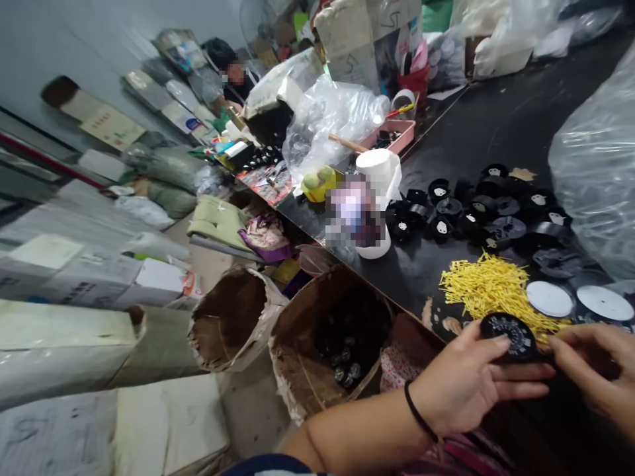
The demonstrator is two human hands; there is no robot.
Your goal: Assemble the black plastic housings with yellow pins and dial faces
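My left hand (461, 377), with a black band at the wrist, grips a round black dial (516, 340) with white markings, the thumb lying on its face. At the lower right, my right hand (595, 363) has its thumb and finger pinched together close to the dial's edge. Whatever it pinches is too small to make out. Just beyond the dial lies a heap of small yellow plastic pins (483, 287). Two flat white discs (549, 299) sit to the right of the heap. Farther back, several black round cases (471, 215) are spread on the dark table (516, 119).
Left of the table edge stand two open cartons, one brown carton (292, 357) with black parts inside and another carton (228, 317). A paper roll (380, 175), a pink tray (404, 135) and a plastic bag (595, 158) occupy the table. A person (238, 82) is in the background.
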